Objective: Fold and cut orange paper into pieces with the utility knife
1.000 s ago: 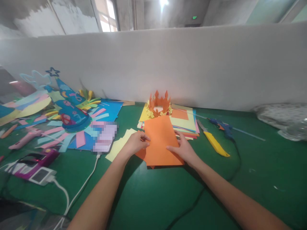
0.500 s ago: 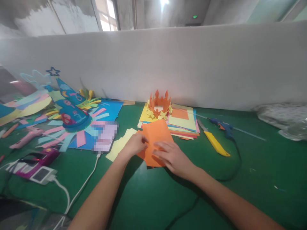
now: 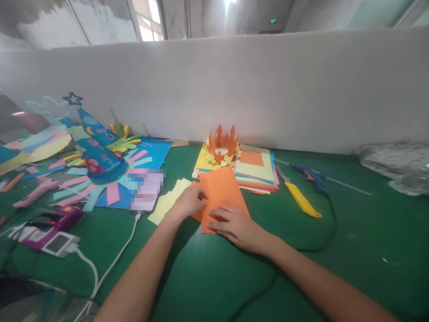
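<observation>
An orange sheet of paper (image 3: 221, 188), which looks folded over, lies on the green table between my hands. At its left edge my left hand (image 3: 191, 202) is closed, with curled fingers and thumb gripping the paper. My right hand (image 3: 239, 228) rests flat across the lower part of the sheet, its fingers stretched out to the left. Pale yellow sheets (image 3: 169, 199) lie partly under my left forearm and hand, beside another orange piece. Behind the sheet, an orange paper crown (image 3: 223, 145) with yellow flowers stands on a stack of coloured paper (image 3: 256, 172).
To the right lie a yellow utility knife (image 3: 301, 199) and a blue glue gun (image 3: 310, 175) with its cable. Blue cone hats (image 3: 100, 156), paper strips, a phone (image 3: 147, 192) and a power bank (image 3: 60, 243) with white cables occupy the left. A white partition (image 3: 284, 89) runs behind.
My right hand has slid slightly down and left over the orange paper. The sheet's lower right side has spread outward a little. My left hand stays at the left edge.
</observation>
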`<state>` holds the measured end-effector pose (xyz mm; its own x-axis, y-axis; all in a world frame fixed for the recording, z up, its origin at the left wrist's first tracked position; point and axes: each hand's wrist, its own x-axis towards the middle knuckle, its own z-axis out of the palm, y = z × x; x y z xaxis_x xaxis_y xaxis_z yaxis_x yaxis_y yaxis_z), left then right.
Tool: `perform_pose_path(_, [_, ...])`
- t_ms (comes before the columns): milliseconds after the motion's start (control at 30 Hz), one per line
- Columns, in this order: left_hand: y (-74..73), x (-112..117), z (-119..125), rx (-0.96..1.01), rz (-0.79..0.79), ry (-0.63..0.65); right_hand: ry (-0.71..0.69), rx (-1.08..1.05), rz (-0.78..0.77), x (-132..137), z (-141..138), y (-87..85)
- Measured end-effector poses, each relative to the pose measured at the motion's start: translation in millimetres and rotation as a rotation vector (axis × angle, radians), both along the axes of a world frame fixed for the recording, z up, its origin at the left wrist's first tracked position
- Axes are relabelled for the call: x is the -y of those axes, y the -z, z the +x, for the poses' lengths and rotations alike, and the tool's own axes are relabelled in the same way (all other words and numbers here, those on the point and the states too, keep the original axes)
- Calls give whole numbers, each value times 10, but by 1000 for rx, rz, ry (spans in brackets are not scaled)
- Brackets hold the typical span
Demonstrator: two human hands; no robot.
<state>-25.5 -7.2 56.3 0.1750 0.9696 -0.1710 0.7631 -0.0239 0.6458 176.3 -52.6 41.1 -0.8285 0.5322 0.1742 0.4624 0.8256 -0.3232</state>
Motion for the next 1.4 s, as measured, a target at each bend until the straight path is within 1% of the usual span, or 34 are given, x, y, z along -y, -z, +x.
perform_pose_path(200, [9, -10, -1, -8, 2, 5, -10, -14, -13, -5, 24, 30])
perform_pose_path(500, [13, -9, -3, -21, 1, 20, -24, -15, -1, -12, 28, 23])
perform_pose_path(900, [-7, 13, 32, -68, 43, 36, -24, -14, 8, -15, 30, 39])
perform_pose_path(1233, [25, 20, 53, -116, 79, 49, -18, -9, 15, -17, 34, 35])
perform_pose_path(1333, [36, 28, 63, -136, 106, 65, -13, -1, -9, -9, 31, 16])
perform_pose_path(1400, [40, 34, 67, -144, 122, 78, -3, -2, -54, -2, 33, -10])
